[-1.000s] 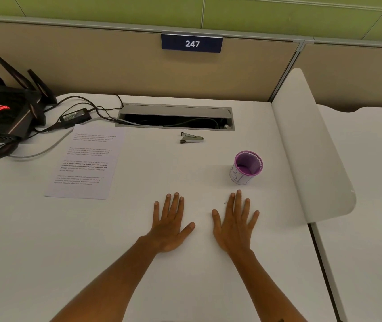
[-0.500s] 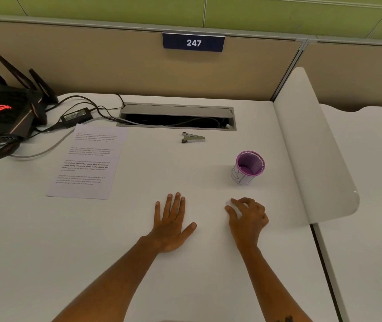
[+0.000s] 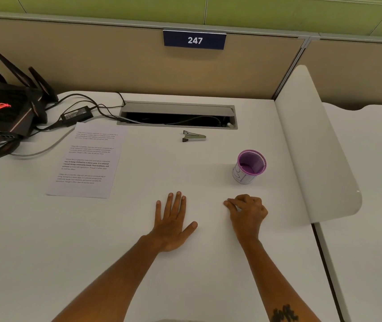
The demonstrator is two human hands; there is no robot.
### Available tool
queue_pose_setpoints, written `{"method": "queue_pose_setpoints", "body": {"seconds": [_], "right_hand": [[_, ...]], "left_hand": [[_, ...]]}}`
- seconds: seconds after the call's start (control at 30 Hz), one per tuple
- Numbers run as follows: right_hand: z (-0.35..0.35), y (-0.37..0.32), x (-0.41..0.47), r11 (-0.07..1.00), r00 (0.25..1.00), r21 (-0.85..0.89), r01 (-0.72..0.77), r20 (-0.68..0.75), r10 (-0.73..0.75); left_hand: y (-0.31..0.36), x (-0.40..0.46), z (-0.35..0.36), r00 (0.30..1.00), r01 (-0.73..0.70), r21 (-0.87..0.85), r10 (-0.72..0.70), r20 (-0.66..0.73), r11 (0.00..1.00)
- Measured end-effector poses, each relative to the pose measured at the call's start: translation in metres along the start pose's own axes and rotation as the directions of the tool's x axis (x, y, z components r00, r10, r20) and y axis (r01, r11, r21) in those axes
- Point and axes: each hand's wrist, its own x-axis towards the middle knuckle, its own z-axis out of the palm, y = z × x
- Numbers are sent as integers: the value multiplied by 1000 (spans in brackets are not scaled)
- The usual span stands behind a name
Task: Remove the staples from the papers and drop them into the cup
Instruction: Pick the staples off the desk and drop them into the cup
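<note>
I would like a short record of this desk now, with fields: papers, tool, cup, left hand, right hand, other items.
papers: printed sheets, flat, far left of the hands
tool: staple remover, by the cable slot, untouched
cup: purple cup, upright, just beyond right hand
left hand: flat, fingers spread, empty
right hand: fingers curled on desk; contents cannot be told
other items: router, power adapter

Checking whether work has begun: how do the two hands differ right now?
The left hand lies flat, fingers spread, palm down; the right hand is curled, fingertips bunched together on the desk. The right hand sits nearer the cup, the left nearer the paper. Both rest on the desk; neither touches the staple remover.
</note>
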Motion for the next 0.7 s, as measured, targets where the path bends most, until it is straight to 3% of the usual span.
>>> {"method": "queue_pose_setpoints", "body": {"seconds": [0.37, 0.53, 0.7], "right_hand": [[3, -16, 1, 977, 997, -201, 68, 41, -61], [9, -21, -3, 941, 991, -328, 86, 123, -48], [-4, -26, 4, 964, 984, -265, 32, 177, 16]], "left_hand": [[1, -1, -2, 1000, 3, 9, -3, 3, 1000], [-1, 0, 0, 1000, 4, 6, -4, -1, 1000], [0, -1, -2, 1000, -3, -14, 3, -8, 1000]]}}
